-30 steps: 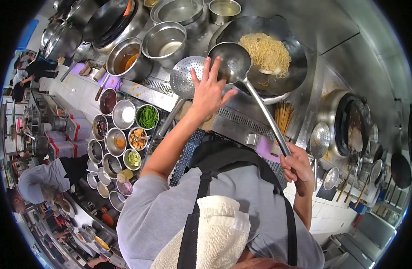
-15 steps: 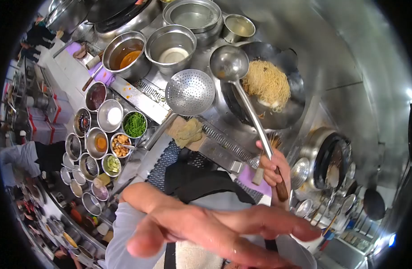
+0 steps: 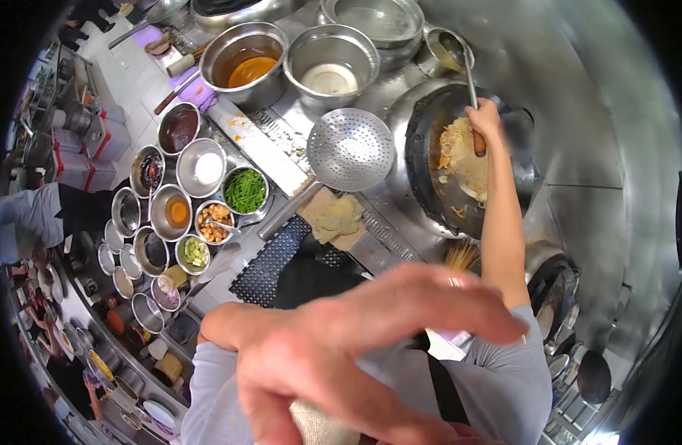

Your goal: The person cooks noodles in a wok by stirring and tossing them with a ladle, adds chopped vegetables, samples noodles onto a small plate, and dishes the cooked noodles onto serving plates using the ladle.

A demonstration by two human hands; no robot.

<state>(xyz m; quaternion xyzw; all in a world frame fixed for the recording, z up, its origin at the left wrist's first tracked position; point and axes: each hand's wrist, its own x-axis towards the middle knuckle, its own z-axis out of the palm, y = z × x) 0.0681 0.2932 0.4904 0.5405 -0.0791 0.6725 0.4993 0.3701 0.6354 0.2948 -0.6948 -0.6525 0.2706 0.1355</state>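
Tight around the wooden end of the ladle, the right hand holds it over the wok. Half a second ago the ladle's bowl hung by the noodles. Now the arm has reached out far, and the bowl sits at the small pot at the back edge of the surface, so the cook seems to be scooping something to add to the noodles. The left hand is up close to the camera, fingers spread, holding nothing; a second ago it was out by the strainer.

The wok sits at the right side of the surface with noodles and orange bits inside. A strainer with holes rests just left of it. At the back stand a big bowl of brown sauce and a bowl of white stuff. Along the left edge are little bowls: green beans, nuts, white powder, and dark sauce.
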